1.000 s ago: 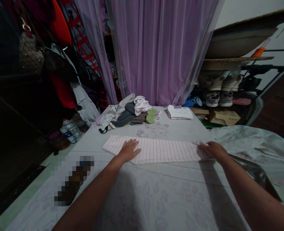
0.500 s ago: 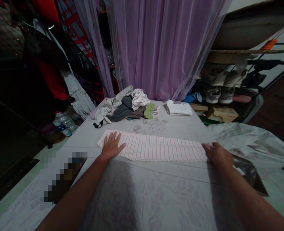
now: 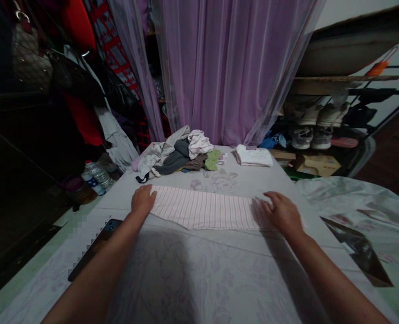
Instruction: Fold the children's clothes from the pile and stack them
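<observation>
A pair of pink-and-white striped pants lies folded lengthwise in a long strip across the floral sheet. At its left end my left hand is closed, with fingers and thumb curled at the edge of the cloth. My right hand is over the right end, thumb and index finger apart, and looks slightly blurred. It hides part of that end, so I cannot tell whether it touches the cloth. Beyond the pants are a heap of crumpled clothes and a folded white garment.
A dark phone lies beside my left forearm. Bottles stand at the left, below hanging bags and clothes. Purple curtains hang behind the sheet. Shoes sit on a rack at the right, above a cardboard box.
My left hand has gone from lying flat on the pants to curling at their left end. My right hand has shifted left, its fingers now spread after pinching the right end.
</observation>
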Motion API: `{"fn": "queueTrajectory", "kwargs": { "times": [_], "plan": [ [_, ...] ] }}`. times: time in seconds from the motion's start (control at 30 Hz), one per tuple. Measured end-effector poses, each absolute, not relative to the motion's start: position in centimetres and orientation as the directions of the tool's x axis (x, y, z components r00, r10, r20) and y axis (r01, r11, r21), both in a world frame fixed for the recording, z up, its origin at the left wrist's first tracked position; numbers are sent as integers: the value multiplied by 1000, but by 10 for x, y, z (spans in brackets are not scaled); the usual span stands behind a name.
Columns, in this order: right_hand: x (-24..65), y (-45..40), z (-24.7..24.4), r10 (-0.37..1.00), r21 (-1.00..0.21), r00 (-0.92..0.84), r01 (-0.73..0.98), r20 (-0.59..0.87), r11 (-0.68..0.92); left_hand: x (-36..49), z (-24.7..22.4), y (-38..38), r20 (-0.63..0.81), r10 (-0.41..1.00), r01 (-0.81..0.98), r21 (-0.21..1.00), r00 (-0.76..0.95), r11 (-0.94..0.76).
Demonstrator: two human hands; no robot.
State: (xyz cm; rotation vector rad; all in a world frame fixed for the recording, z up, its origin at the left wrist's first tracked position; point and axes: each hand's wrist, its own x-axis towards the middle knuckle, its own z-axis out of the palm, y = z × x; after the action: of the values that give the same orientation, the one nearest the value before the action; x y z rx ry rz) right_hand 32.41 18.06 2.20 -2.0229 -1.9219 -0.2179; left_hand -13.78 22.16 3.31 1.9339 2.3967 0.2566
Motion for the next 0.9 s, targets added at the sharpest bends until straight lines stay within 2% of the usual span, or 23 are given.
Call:
{"fn": "queueTrajectory", "kwargs": {
  "times": [0.07,0.13,0.3,0.4,0.5,0.6,0.73,0.9],
  "plan": [
    [287,185,15,936,-151,-106,975,336,164,-151,39,228,-79,941,928,161,-328,336],
    [250,187,8,915,-180,-209,942,345,284,-160,41,233,-165,922,910,173,-351,377],
    [192,184,-1,864,-281,-333,848,378,450,-166,41,241,-200,925,895,254,-322,367],
    [178,183,-3,859,-338,-335,815,388,470,-158,39,233,-145,947,890,327,-287,319],
    [169,186,-2,877,-401,-301,800,375,446,-144,37,212,-12,986,842,520,-165,148],
    [157,191,2,877,-464,-286,761,387,453,-133,35,180,89,996,711,701,-7,-58],
    [130,192,17,831,-505,-342,672,438,542,-125,33,146,165,978,663,720,125,-206],
    [98,179,41,715,-432,-587,571,379,698,-124,30,137,197,973,672,706,118,-225]
  ]
}}
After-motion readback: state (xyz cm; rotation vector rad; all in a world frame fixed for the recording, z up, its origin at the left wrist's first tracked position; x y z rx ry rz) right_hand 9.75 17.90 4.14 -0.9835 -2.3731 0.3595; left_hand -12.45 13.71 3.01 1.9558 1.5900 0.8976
